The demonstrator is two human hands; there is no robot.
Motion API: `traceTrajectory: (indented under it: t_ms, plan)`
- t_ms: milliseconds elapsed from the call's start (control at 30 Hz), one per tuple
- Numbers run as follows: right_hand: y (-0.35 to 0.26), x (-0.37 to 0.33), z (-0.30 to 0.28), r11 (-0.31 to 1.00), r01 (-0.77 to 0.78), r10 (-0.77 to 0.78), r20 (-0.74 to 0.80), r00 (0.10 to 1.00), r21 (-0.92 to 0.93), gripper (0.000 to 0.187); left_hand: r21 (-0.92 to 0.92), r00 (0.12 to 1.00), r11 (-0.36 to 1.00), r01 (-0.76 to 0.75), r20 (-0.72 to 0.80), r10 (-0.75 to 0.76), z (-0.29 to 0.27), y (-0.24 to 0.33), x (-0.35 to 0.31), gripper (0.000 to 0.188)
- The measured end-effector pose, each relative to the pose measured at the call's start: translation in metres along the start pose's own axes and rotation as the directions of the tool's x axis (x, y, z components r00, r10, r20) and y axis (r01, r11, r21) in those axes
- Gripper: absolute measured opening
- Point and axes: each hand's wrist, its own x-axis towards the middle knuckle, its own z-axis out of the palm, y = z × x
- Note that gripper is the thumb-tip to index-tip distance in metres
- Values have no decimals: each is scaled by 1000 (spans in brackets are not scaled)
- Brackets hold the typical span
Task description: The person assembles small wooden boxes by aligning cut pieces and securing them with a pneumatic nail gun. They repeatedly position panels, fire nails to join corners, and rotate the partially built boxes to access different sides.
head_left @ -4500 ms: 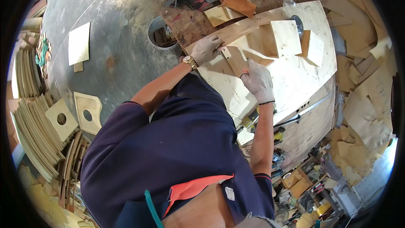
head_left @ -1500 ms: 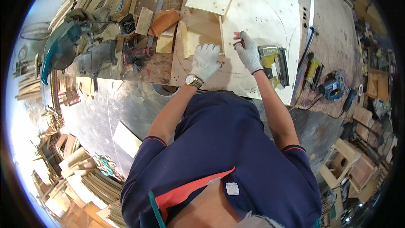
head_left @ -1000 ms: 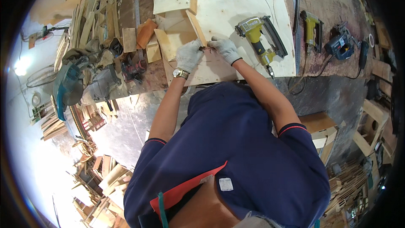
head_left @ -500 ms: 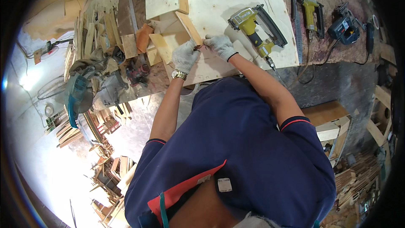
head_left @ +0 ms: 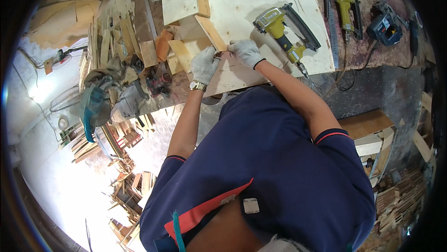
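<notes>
Both my hands wear pale knit gloves and meet over the near part of a large light plywood sheet (head_left: 242, 0). My left hand (head_left: 204, 65) is closed, its fingertips pinching something small and dark that I cannot make out. Just to its right, my right hand (head_left: 246, 52) has its fingers bent together in a pinch, and what they hold is too small to tell. Beyond the fingertips lies the near end of a narrow wooden strip (head_left: 210, 33), which slants up toward a pale wooden box (head_left: 180, 3). A light board piece (head_left: 179, 52) lies beside my left hand.
A yellow-green nail gun (head_left: 278, 27) with a hose lies right of my hands. Farther right are a second nail gun (head_left: 345, 7) and a jigsaw (head_left: 384, 27). At left sit a drill (head_left: 158, 83), wood offcuts (head_left: 104, 42) and a teal circular saw (head_left: 93, 105).
The whole view has shifted slightly. My two hands stay close together at the strip's near end, with only small finger movement.
</notes>
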Motion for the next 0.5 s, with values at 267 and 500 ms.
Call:
traceTrajectory:
  t_ms: [267, 500]
  plan:
    - [-2, -2, 7, 997, 10, -16, -86, 996, -79, 15, -23, 998, 1000, -21, -62, 19, 4, 3, 1, 18]
    - [-15, -30, -56, 998, 36, -25, -199, 980, 54, 20, -15, 996, 1000, -26, -83, 25, 11, -3, -3, 18]
